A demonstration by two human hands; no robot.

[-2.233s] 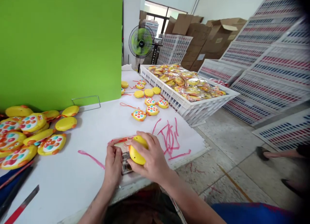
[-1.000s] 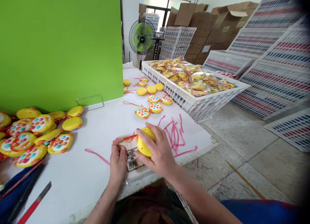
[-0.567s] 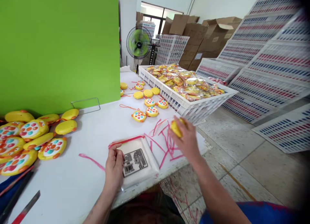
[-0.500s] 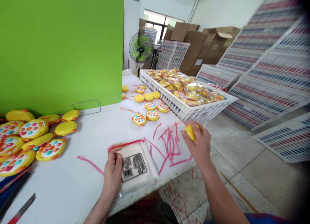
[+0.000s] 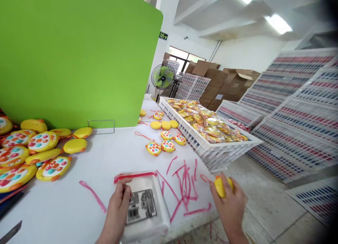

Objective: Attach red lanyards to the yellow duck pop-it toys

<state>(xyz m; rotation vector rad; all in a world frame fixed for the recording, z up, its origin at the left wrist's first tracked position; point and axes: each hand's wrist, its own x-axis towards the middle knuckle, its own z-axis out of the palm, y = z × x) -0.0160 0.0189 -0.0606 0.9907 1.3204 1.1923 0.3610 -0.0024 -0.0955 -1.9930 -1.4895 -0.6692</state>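
Observation:
My right hand (image 5: 230, 205) is closed round a yellow toy (image 5: 221, 185) with a red string, held off the right edge of the white table (image 5: 79, 209). Just beyond it stands a white crate (image 5: 211, 153) full of bagged yellow toys. My left hand (image 5: 117, 210) rests on a stack of clear plastic bags (image 5: 144, 205) with a printed barcode label, its fingers curled at the stack's left edge. Red marker scribbles lie on the table between my hands.
A heap of yellow toys (image 5: 29, 152) with coloured buttons lies at the left, below a green board (image 5: 74, 57). Several more toys (image 5: 162, 136) sit mid-table. A fan (image 5: 163, 77), cardboard boxes (image 5: 211, 82) and stacked white crates (image 5: 298, 103) stand behind and to the right.
My right hand lifted the yellow toy off the bag stack and carried it right, past the table edge. My left hand stayed on the bags. The camera tilted upward.

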